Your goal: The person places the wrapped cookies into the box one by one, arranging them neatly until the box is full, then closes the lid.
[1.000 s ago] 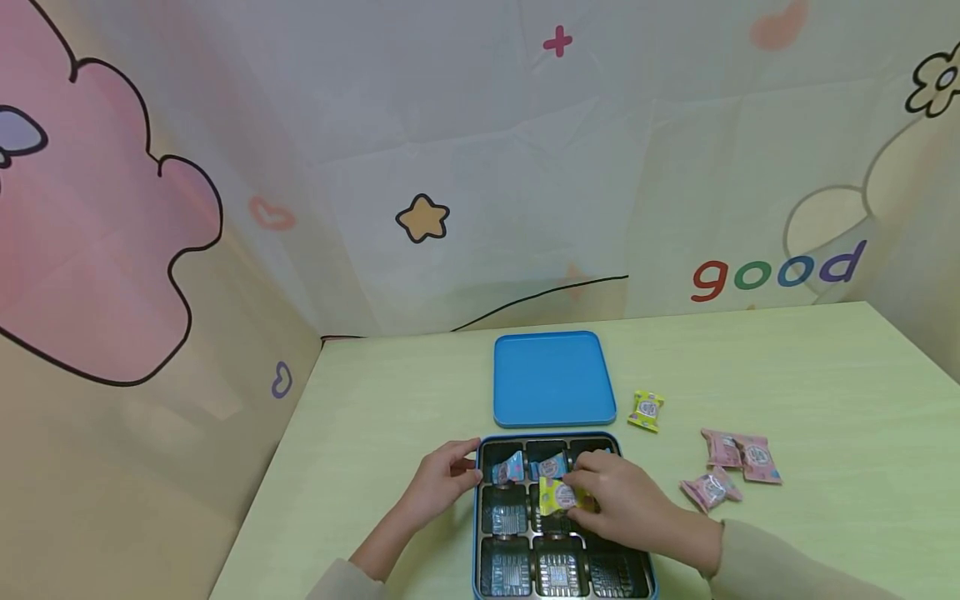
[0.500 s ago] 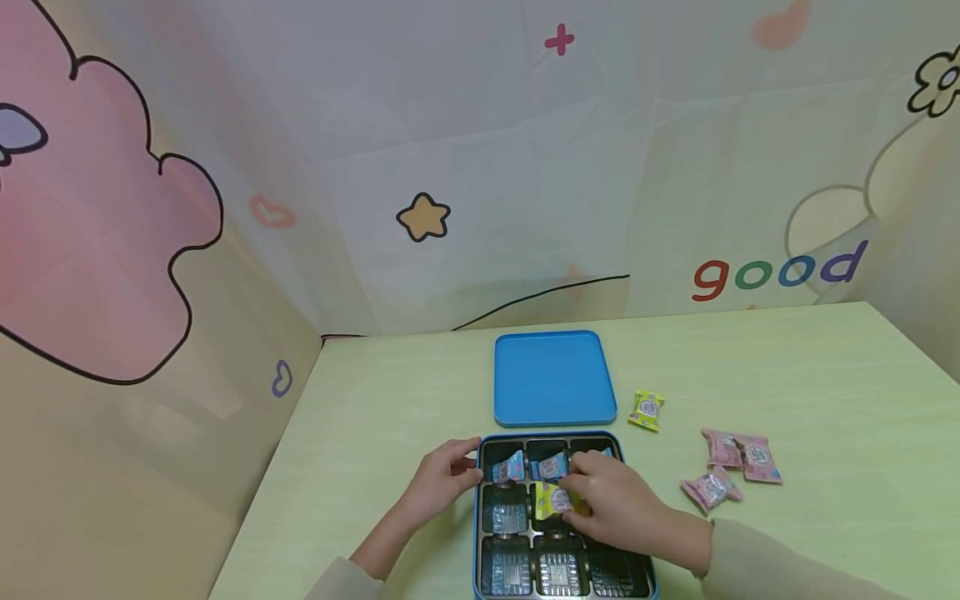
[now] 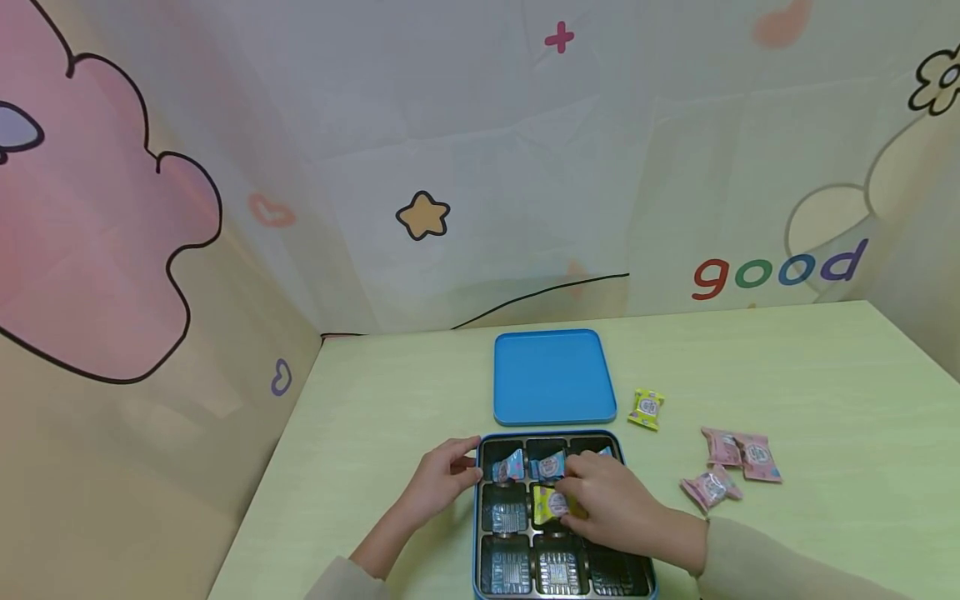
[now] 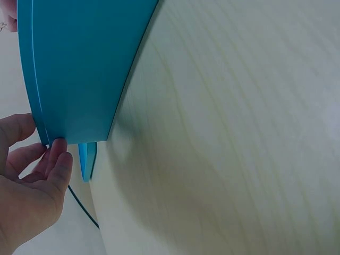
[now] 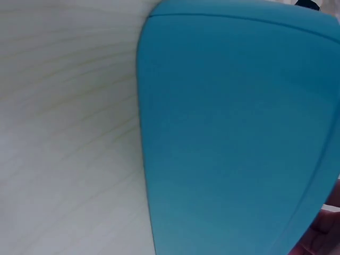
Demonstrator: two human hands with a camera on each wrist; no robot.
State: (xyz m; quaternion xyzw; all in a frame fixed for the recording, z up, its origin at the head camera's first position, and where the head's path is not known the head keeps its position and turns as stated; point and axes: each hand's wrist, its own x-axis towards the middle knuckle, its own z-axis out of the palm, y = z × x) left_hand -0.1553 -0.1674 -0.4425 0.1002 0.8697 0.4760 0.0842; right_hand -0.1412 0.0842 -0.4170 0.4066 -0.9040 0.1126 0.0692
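In the head view, the right hand (image 3: 617,500) pinched a yellow packet (image 3: 550,505) at the central compartment of a box (image 3: 506,571); whether the packet touched bottom could not be told. The left hand (image 3: 444,482) touched the box's far left corner, fingers relaxed and parted. The left wrist view showed those fingertips against the blue corner. In the right wrist view, the box's wall hid most of the right hand's fingers, their grip indiscernible there.

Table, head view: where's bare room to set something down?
Bare: left of the lid and left hand, and right of the pink candies. Crowded: around the right hand, gripping a yellow candy at the box, and the narrow gap between box and lid.
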